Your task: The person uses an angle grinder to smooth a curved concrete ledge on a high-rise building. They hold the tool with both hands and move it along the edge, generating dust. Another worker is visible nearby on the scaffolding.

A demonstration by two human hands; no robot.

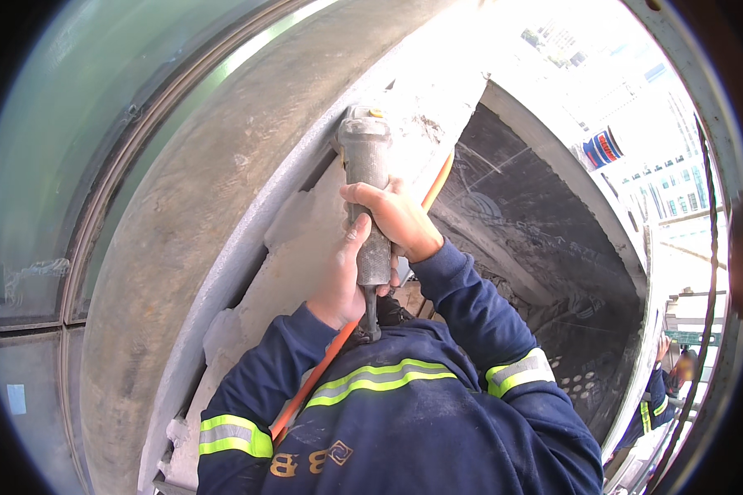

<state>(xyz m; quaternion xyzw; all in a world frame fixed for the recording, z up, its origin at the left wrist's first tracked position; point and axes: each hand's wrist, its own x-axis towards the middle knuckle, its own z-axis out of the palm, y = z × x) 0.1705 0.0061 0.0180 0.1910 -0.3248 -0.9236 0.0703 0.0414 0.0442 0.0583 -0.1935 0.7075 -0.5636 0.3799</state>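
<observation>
A dusty grey power tool, which looks like an angle grinder (367, 161), is held lengthwise in front of my chest, its head pointing away against a pale, rough wall edge. My right hand (395, 216) wraps round the middle of its body from the right. Lower down, my left hand (341, 276) grips the rear of the body from the left, thumb lying along it. The black cord sleeve (370, 313) at its tail points toward my chest. Any disc on the head is hidden. An orange cable (326, 361) passes under my left forearm and shows again beyond my right hand.
A curved concrete band (194, 177) and framed glass (74, 107) run along the left. To the right is a dark, dusty panel (545, 214) with a pale rim. Beyond it are a blue-and-red bucket (603, 149), a dark rope (707, 247) and another person (654, 406).
</observation>
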